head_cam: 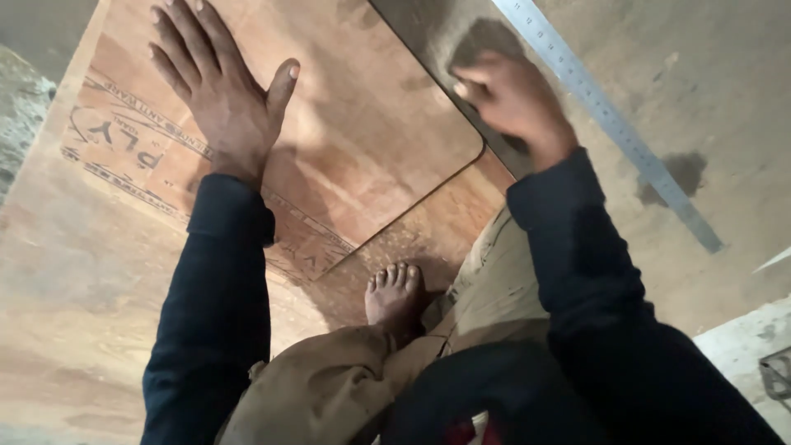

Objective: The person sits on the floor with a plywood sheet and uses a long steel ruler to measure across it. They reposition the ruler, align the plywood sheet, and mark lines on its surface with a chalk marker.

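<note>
Plywood panel, rounded corner, lying flat on a larger plywood sheet; long axis about 7 to 1 o'clock. Left hand: fingers spread, palm pressed flat on the panel's top. Right hand: closed at the panel's 3 o'clock edge; what it pinches cannot be told. Steel ruler just beyond, at 2 o'clock. Bare foot on the sheet at 6 o'clock.

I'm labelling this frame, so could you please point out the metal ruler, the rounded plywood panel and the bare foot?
metal ruler (610, 115), head view, mid blade.
rounded plywood panel (362, 124), head view, bare face.
bare foot (394, 295), head view, instep.
</note>
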